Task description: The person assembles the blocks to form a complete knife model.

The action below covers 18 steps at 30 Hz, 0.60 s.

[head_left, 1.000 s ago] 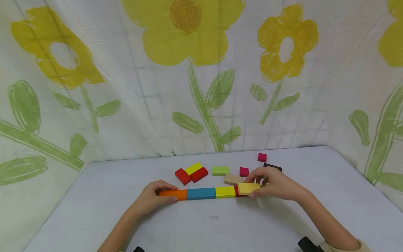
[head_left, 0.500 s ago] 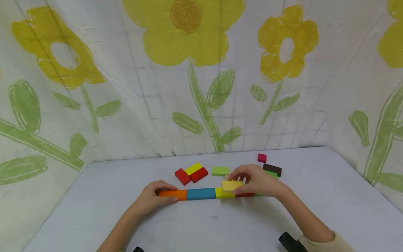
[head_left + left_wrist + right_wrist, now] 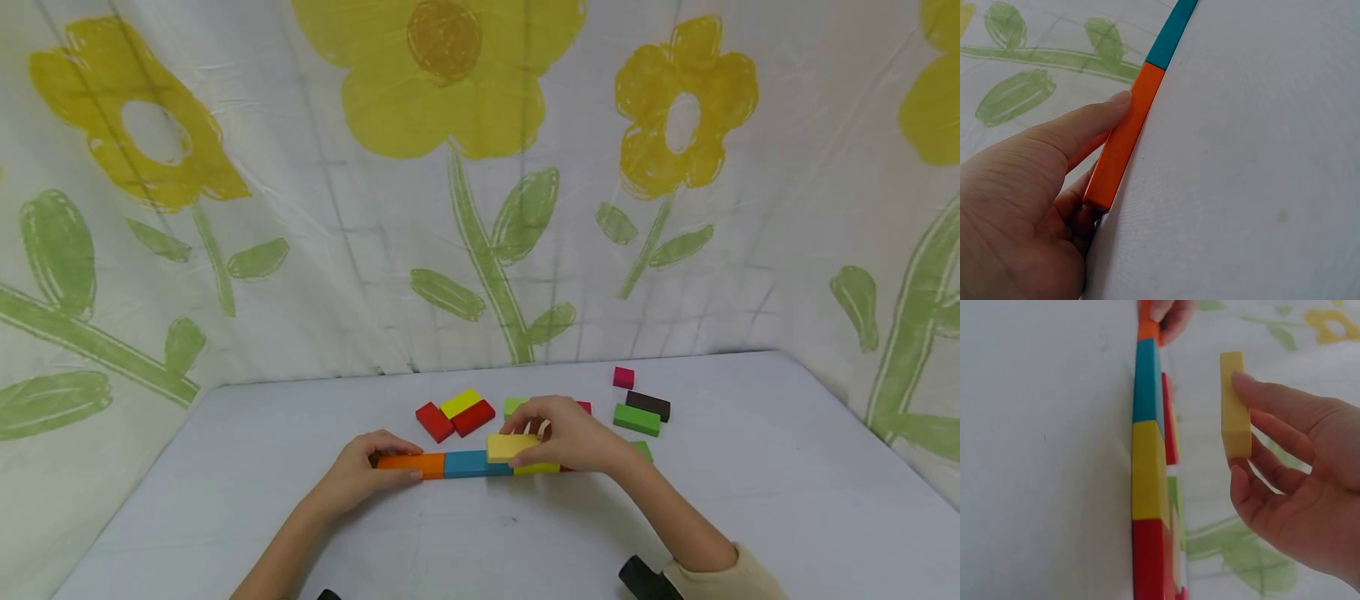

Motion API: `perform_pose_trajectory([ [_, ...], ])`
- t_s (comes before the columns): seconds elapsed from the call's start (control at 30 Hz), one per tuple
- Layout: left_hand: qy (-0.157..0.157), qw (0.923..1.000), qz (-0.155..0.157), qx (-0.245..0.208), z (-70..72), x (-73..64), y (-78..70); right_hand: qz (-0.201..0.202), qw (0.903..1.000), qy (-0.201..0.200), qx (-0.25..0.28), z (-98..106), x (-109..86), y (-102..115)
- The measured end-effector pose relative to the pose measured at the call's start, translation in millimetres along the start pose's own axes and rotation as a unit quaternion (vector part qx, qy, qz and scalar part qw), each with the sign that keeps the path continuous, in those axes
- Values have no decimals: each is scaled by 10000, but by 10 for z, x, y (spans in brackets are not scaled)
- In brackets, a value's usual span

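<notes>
A pale yellow block (image 3: 510, 447) shifts leftward along the row (image 3: 535, 469), pinched in the right hand (image 3: 570, 435) and raised near the blue block (image 3: 465, 463); the left hand (image 3: 366, 472) grips the orange block (image 3: 412, 466) at one end.

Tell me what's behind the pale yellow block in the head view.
The pale yellow block, held by the right hand, partly covers the blue block and bright yellow block, which both show below its lower edge. Anything wholly behind it is hidden.

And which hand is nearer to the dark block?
Right. The right hand is left of the dark block; the left hand is much farther left, gripping the orange block.
</notes>
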<state>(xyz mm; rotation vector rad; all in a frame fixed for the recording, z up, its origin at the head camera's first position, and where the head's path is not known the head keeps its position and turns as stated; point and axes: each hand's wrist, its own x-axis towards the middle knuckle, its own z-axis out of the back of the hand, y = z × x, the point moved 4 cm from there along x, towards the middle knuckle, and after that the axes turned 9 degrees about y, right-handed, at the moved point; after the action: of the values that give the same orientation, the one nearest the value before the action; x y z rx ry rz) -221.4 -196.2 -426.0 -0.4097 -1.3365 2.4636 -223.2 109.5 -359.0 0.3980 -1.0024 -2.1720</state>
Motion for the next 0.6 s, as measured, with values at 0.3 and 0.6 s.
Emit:
perform_pose_trajectory([
  [0.3, 4, 10000, -5, 26, -3, -9, 2, -84, 10000, -22, 33, -180, 97, 12],
  [0.6, -11, 10000, 47, 57, -4, 5, -7, -171, 9998, -31, -47, -314, 115, -38],
])
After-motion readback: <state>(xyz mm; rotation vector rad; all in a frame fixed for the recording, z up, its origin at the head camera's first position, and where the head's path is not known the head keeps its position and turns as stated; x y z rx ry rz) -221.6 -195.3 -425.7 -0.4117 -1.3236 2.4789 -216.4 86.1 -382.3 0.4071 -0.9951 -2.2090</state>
